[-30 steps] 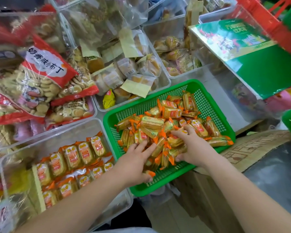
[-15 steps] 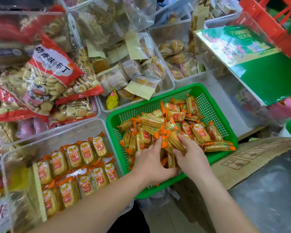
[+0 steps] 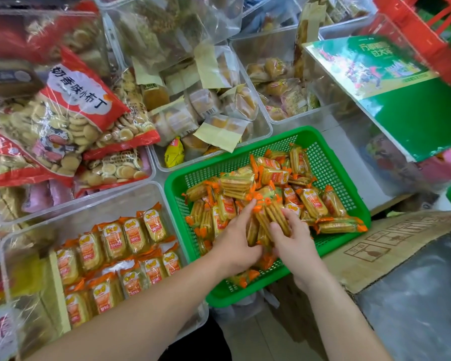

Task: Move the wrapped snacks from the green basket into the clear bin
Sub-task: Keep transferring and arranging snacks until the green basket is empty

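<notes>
Head view. In the centre right of the frame, a green basket (image 3: 333,165), set askew and heaped with wrapped snacks (image 3: 274,178) in orange-ended film. Low in the heap, left hand (image 3: 235,248) and right hand (image 3: 294,243) side by side, both clamped on one bundle of those snacks. Left fingers curled under the bundle with the forefinger stretched up along its side. Right fingers and thumb curled round the upright packs.

Just left of the basket, in the lower left, a clear bin (image 3: 130,201), part filled with neat rows of packs (image 3: 115,243), labels up.

In the upper left, another clear tub heaped with big bags of round biscuits (image 3: 63,121). In the upper middle, a tub of small cakes (image 3: 219,105) in clear wrappers. At the right, a green box (image 3: 414,126) above a sheet of cardboard (image 3: 391,246).
</notes>
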